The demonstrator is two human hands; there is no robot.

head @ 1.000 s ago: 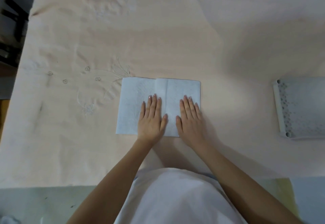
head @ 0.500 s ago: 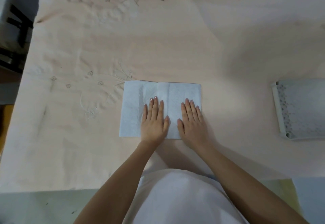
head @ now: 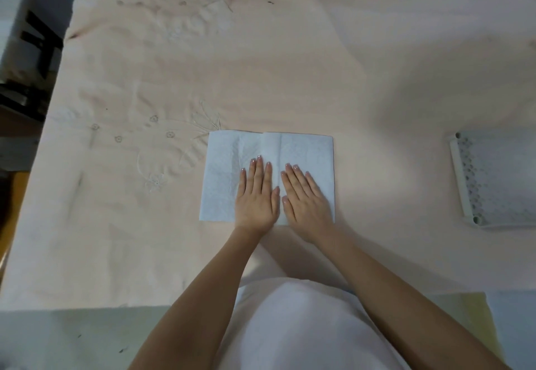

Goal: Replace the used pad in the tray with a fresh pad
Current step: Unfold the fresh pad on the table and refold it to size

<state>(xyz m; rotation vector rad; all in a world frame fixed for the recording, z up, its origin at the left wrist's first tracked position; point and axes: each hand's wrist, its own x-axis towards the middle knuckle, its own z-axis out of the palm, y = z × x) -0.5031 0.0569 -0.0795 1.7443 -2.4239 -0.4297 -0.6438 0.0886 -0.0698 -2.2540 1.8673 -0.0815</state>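
Tray (head: 493,181) cut off by the right edge — far side out of view; near middle of the pad (head: 223,172) hidden under the left hand (head: 256,198) and right hand (head: 306,200); dark furniture (head: 37,47) at the left edge too blurred to identify.

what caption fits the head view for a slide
Both hands, left and right, flat on a folded pad; tray at right.

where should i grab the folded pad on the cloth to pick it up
Judging from its pose, take the pad by its right edge, pinching from the right, toward the tray. It lies flat and folded on the cloth, and that edge is straight and bare beside the right hand. The left hand also lies flat on it, so lift both palms first.
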